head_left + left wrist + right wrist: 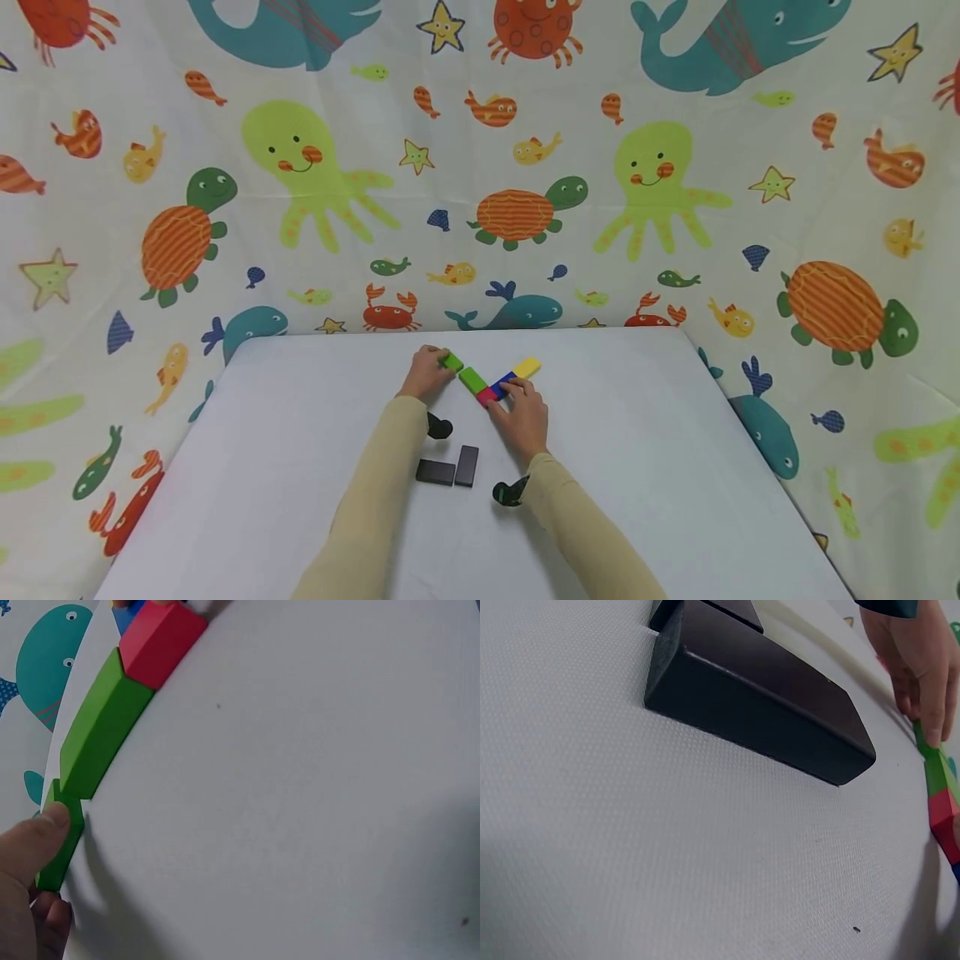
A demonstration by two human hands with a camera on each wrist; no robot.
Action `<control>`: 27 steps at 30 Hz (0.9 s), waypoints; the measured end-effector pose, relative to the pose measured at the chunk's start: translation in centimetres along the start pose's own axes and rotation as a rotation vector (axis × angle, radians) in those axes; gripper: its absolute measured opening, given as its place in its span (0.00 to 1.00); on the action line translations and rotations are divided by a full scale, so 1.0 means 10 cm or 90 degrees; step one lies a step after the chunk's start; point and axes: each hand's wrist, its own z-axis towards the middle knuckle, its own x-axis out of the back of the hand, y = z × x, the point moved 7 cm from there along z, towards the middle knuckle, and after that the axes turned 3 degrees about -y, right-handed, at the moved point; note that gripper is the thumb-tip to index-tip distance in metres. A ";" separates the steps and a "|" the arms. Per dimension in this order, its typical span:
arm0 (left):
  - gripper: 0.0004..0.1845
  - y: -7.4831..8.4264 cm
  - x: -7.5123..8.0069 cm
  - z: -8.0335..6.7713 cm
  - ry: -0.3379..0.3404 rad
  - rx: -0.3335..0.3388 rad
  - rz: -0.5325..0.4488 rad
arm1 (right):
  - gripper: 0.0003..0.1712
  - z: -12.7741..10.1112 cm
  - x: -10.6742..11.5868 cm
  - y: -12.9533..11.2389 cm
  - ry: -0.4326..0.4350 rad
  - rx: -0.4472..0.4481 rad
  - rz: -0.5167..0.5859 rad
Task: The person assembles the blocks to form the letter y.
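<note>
In the head view, my left hand [426, 375] pinches a green block [69, 838] by its ends, thumb on the near top and fingertips at the far end. Its other end meets a longer-looking green block [472, 380], and then comes a red block [486, 397]. A blue block [499, 387] angles off from the red one, and a yellow block [527, 367] continues that arm, making a V shape. My right hand [522, 418] has its thumb at the red block and its fingers at the blue one, holding them at the corner.
Two dark blocks, one lying sideways [435, 472] and one lengthwise [467, 467], rest on the white table [300, 417] nearer to me. A curtain [450, 283] with printed sea animals hangs behind the table. Dark wrist cameras [439, 427] hang below both sleeves.
</note>
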 end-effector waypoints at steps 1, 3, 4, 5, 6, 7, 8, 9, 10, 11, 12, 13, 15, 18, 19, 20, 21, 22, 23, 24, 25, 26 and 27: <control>0.26 0.00 -0.01 0.00 0.000 0.001 0.000 | 0.26 0.00 0.00 0.00 -0.002 -0.001 0.000; 0.25 0.00 -0.02 0.02 0.016 -0.015 0.005 | 0.26 -0.01 0.00 0.01 -0.001 0.000 -0.001; 0.24 0.00 -0.03 0.02 0.022 -0.019 0.007 | 0.26 -0.01 0.01 0.01 0.000 0.001 -0.001; 0.23 0.01 -0.04 0.02 0.026 -0.023 0.009 | 0.26 -0.02 0.01 0.01 0.000 0.002 -0.001; 0.23 0.02 -0.04 0.02 0.033 -0.030 0.013 | 0.26 -0.02 0.01 0.02 0.001 0.003 0.000; 0.22 0.03 -0.05 0.01 0.039 -0.031 0.008 | 0.26 -0.02 0.02 0.02 0.000 0.003 -0.001; 0.21 0.05 -0.05 0.00 0.044 -0.033 0.005 | 0.26 -0.02 0.02 0.02 0.000 0.004 0.000; 0.21 0.06 -0.05 -0.01 0.050 -0.036 0.003 | 0.26 -0.02 0.02 0.02 -0.002 0.004 0.000; 0.21 0.08 -0.06 -0.03 0.042 -0.024 -0.005 | 0.26 -0.03 0.02 0.03 -0.002 0.005 -0.001; 0.21 0.10 -0.06 -0.04 0.045 -0.023 -0.002 | 0.26 -0.03 0.02 0.03 -0.002 0.006 -0.001; 0.20 0.11 -0.06 -0.05 0.051 -0.025 0.002 | 0.26 -0.03 0.02 0.03 -0.003 0.006 0.002; 0.20 0.12 -0.06 -0.06 0.054 -0.025 0.008 | 0.26 -0.03 0.02 0.03 -0.004 0.007 0.002; 0.20 0.14 -0.07 -0.07 0.060 -0.029 0.028 | 0.26 -0.04 0.03 0.03 -0.005 0.008 0.004; 0.20 0.14 -0.09 -0.07 0.071 -0.033 0.045 | 0.26 -0.05 0.04 0.02 -0.006 0.009 0.007; 0.20 0.14 -0.09 -0.07 0.074 -0.033 0.045 | 0.26 -0.05 0.04 0.02 -0.006 0.009 0.007; 0.20 0.13 -0.09 -0.07 0.078 -0.033 0.043 | 0.26 -0.05 0.05 0.02 -0.006 0.010 0.007; 0.20 0.13 -0.09 -0.07 0.081 -0.033 0.041 | 0.26 -0.06 0.05 0.02 -0.006 0.010 0.007; 0.20 0.13 -0.09 -0.07 0.083 -0.031 0.037 | 0.26 -0.06 0.05 0.02 -0.006 0.011 0.008; 0.20 0.13 -0.09 -0.07 0.083 -0.031 0.034 | 0.26 -0.06 0.05 0.03 -0.005 0.012 0.009; 0.20 0.14 -0.09 -0.08 0.082 -0.027 0.031 | 0.26 -0.07 0.05 0.03 -0.006 0.011 0.009; 0.20 0.14 -0.09 -0.08 0.082 -0.025 0.027 | 0.26 -0.07 0.05 0.03 -0.007 0.012 0.008; 0.21 0.14 -0.09 -0.09 0.079 -0.020 0.026 | 0.26 -0.07 0.05 0.04 -0.007 0.012 0.006; 0.21 0.15 -0.09 -0.10 0.076 -0.017 0.026 | 0.26 -0.07 0.05 0.04 -0.009 0.011 0.006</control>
